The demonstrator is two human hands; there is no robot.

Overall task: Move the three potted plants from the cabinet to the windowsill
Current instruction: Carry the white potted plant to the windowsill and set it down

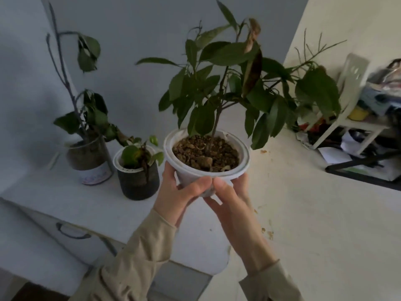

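Note:
A leafy plant in a white pot full of brown soil is held up in the air over the white cabinet top. My left hand cups the pot from the left and below, and my right hand grips it from the right and below, thumbs nearly touching. Two other plants stand on the cabinet top to the left: a small plant in a dark pot and a tall thin-stemmed plant in a clear jar by the wall.
The cabinet has a drawer with a dark handle at lower left. To the right lies pale floor with a few brown crumbs. A white rack cluttered with bags and papers stands at far right beside a dark frame.

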